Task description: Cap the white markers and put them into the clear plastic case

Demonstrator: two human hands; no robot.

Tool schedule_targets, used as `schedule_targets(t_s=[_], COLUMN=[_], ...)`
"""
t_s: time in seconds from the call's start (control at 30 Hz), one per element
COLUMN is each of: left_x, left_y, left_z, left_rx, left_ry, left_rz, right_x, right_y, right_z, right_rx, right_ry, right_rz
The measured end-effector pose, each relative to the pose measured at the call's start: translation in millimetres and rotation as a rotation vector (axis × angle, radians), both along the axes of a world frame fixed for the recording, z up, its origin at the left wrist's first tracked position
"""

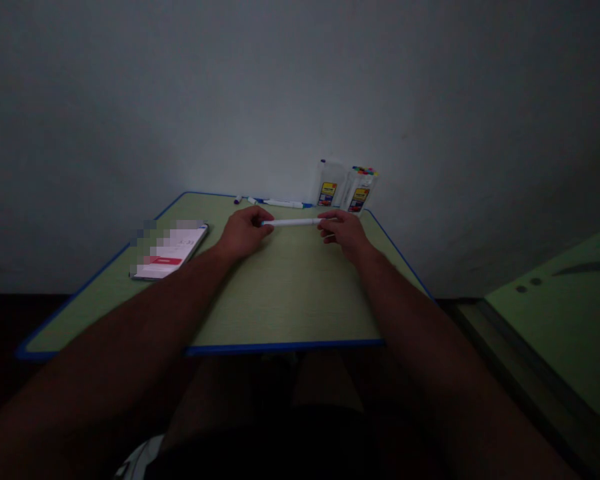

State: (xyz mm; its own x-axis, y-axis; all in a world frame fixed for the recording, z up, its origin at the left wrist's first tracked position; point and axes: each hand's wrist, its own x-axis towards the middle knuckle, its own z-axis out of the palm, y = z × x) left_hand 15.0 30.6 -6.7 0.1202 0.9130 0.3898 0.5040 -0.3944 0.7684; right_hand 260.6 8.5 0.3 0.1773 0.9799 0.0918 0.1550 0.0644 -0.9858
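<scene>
A white marker [294, 222] lies level between my two hands, above the far half of the pale green table. My left hand [245, 231] pinches its left end, and my right hand [344, 232] has thumb and fingers closed on its right end. Both tips are covered by my fingers. Just behind, near the wall, another white marker [284, 204] with blue ends rests on the tabletop. Two small caps, one dark purple [237, 199] and one pale green [252, 201], lie to its left.
Two clear marker cases [329, 187] stand at the back right; the right-hand case [360, 190] holds several coloured markers. A phone [173, 250] with a lit screen lies at the left. Blue edging [285, 348] borders the table [290, 300], which meets the wall behind.
</scene>
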Motion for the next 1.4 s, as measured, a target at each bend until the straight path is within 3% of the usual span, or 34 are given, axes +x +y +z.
schedule_targets(t_s=[0.4, 1.4], left_x=[-2.7, -5.4], left_y=[3.1, 2.2], left_z=[-0.3, -0.2], left_rx=[-0.009, -0.066], left_ry=[-0.026, 0.000], left_rz=[0.029, -0.004], right_x=[3.9, 7.2], right_y=[0.8, 1.1], right_z=[4.4, -1.3], right_rx=[-0.014, 0.001], right_ry=[0.018, 0.046], right_rz=[-0.076, 0.045])
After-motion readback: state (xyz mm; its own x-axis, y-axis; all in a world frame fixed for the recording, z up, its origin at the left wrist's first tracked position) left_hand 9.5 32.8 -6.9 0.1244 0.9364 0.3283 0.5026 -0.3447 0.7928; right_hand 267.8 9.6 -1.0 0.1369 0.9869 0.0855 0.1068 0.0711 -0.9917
